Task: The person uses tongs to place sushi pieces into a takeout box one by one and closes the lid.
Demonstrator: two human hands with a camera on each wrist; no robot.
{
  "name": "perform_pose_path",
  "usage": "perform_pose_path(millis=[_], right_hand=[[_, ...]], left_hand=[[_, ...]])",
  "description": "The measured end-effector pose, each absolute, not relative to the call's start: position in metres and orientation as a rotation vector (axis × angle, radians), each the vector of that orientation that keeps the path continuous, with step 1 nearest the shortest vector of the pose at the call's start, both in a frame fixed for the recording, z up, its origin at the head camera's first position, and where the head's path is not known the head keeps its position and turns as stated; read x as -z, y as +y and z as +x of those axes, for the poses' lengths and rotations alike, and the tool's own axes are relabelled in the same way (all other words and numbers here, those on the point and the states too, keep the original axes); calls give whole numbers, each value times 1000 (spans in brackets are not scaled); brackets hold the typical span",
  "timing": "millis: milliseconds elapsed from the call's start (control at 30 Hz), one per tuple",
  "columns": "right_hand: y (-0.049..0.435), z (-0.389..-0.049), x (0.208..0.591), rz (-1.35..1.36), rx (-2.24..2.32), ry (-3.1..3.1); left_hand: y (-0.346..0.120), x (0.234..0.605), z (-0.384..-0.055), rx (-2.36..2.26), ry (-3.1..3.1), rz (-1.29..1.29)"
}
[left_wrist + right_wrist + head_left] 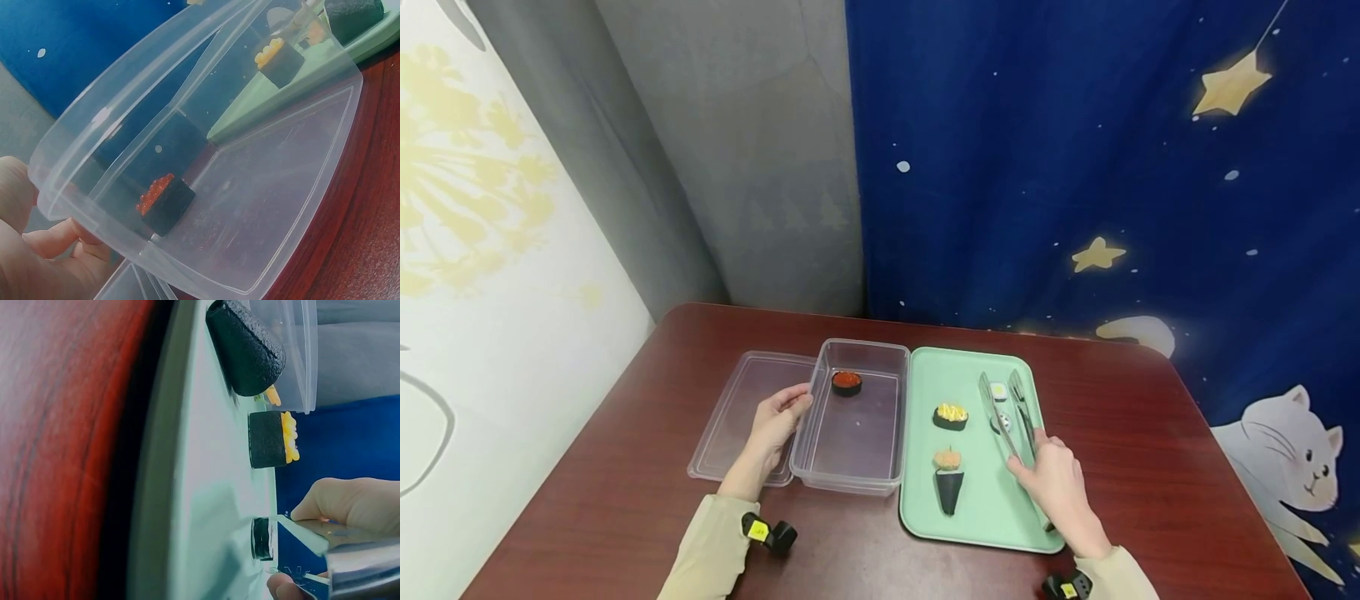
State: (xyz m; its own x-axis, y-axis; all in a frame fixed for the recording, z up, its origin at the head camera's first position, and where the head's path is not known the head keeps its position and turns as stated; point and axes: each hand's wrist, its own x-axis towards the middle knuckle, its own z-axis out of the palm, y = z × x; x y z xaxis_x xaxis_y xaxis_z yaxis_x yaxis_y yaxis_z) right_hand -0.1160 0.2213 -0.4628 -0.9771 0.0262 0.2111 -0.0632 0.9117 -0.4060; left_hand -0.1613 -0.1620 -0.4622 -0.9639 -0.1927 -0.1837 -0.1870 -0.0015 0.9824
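At the left rim of a clear plastic box (pixel 850 483), my left hand (pixel 775 425) pinches the wall between thumb and fingers. Inside the box, near its far left corner, sits a black-wrapped sushi piece with red roe (pixel 846 383). My right hand (pixel 1054 475) grips metal tongs (pixel 996 417) over the right side of a pale green tray (pixel 925 517). The tongs' arms are spread, with a small round sushi roll (pixel 262 539) near their tips in the right wrist view. Another small roll with a yellow centre (pixel 999 391) lies between the arms in the head view.
On the tray's left half are a yellow-topped sushi piece (pixel 951 417) and a dark cone-shaped hand roll (pixel 950 490). A clear lid (pixel 730 425) lies left of the box, partly under it. Dark red table (pixel 1120 400) surrounds them, with curtains behind.
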Motion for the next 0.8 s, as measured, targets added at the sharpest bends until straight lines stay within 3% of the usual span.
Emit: perform_pose_path(millis=[800], right_hand=[[229,-115,461,150,-686,-2778]], left_hand=[[-161,463,-162,2167,-2216,422]])
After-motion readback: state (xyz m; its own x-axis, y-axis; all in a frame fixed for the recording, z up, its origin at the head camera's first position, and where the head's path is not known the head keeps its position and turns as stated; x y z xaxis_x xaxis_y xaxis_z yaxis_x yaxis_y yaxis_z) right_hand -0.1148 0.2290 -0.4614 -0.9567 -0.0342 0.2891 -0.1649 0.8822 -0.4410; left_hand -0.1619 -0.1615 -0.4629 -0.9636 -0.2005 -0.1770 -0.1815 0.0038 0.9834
